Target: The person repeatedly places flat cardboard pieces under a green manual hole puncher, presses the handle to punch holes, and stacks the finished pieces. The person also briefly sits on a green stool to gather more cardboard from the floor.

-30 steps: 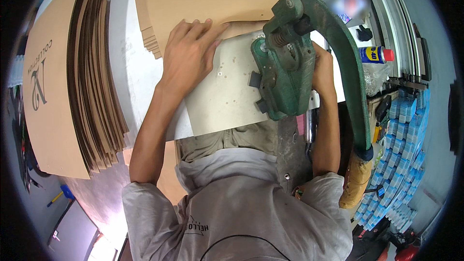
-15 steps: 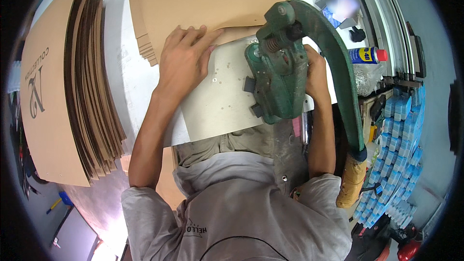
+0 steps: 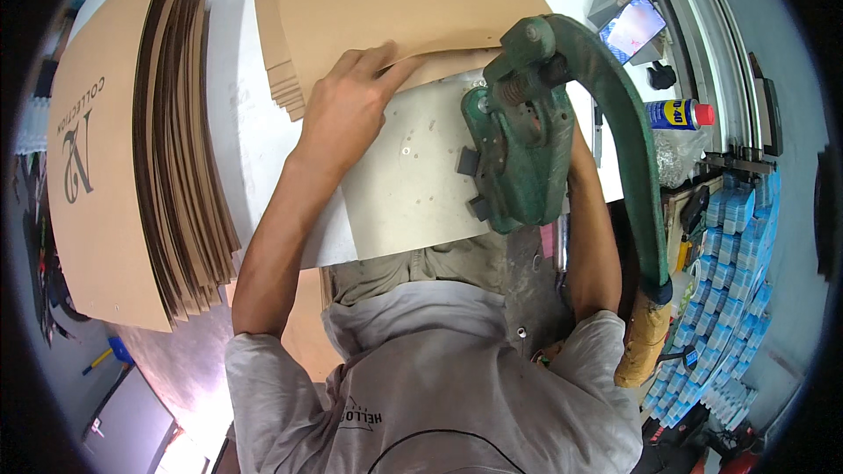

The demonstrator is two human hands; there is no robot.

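My left hand (image 3: pixel 347 105) is at the near edge of a brown paper bag (image 3: pixel 413 17), the top one of a stack. Its fingers pinch that edge, which is slightly raised. To the right stands a green hand press (image 3: pixel 525 158) with a long curved lever arm (image 3: pixel 628 132); the bag's near right corner reaches its head. My right forearm (image 3: pixel 593 219) runs up behind the press, and the press hides my right hand and its fingers. A pale sheet (image 3: pixel 404 184) with small round bits on it lies below my left hand.
A thick stack of brown bags (image 3: pixel 105 175) stands at the left. At the right are a phone (image 3: pixel 632 28) against a grey box, a blue and yellow spray can (image 3: pixel 676 114) with a red cap, and piled blue-white packs (image 3: pixel 711 290). The lever's wrapped grip (image 3: pixel 644 342) hangs beside my right arm.
My right hand has moved farther behind the press, out of sight. My left hand stays at the bag's edge. The whole view has shifted slightly.
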